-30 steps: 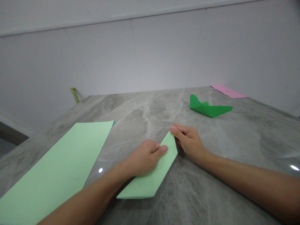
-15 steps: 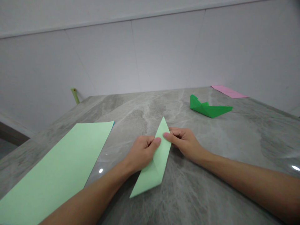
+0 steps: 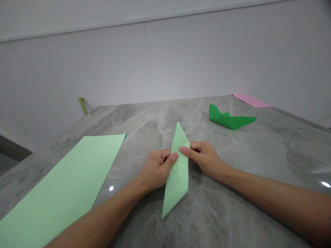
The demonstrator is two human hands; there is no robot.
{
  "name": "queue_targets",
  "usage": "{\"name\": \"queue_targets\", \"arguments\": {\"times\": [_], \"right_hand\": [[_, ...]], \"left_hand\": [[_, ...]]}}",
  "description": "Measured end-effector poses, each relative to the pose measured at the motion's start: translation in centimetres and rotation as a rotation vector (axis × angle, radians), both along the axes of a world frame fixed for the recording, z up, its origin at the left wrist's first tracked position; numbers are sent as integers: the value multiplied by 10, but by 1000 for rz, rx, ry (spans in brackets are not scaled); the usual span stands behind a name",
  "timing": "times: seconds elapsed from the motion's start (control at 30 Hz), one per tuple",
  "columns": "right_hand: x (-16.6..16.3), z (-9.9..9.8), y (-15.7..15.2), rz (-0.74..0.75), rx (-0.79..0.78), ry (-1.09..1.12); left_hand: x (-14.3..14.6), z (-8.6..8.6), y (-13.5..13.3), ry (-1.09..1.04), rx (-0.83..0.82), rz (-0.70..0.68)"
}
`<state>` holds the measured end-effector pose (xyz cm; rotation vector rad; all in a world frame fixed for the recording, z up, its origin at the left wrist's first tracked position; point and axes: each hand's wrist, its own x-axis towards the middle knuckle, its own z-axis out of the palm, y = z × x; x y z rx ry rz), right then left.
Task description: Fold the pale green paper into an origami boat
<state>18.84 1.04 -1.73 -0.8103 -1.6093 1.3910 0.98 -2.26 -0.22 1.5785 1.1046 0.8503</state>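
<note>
A folded piece of light green paper point(image 3: 178, 175), long and pointed at both ends, is held upright-lengthwise in the middle of the view. My left hand point(image 3: 159, 167) pinches its left edge, thumb on top and fingers curled behind. On the right edge, slightly higher, my right hand point(image 3: 203, 156) pinches it the same way, thumb pressed on the front. The fingertips under the paper are hidden. One point of the paper faces the wall, the other points towards me.
Large light green sheets point(image 3: 74, 175) lie at the left, a blue edge showing beneath. A dark green folded paper boat point(image 3: 231, 121) sits behind my right hand. Pink paper point(image 3: 252, 100) lies at the back right of the grey marbled table point(image 3: 144, 120), near the wall point(image 3: 178, 58).
The folded paper has turned in my hands: its near point swung to the right and its far point tipped slightly left and away. Both hands stay nearly in place, still pinching it.
</note>
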Motion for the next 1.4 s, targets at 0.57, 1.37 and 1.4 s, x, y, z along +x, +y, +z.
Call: {"name": "queue_targets", "arguments": {"times": [0.57,1.37,1.4], "right_hand": [[-4,9,-7,210,-2,-76],[-2,6,-5,185,-67,-145],[-2,7,-6,175,-60,-165]], "left_hand": [[3,4,1,-28,165,176],[2,4,4,-55,20,219],[3,4,4,-68,28,254]]}}
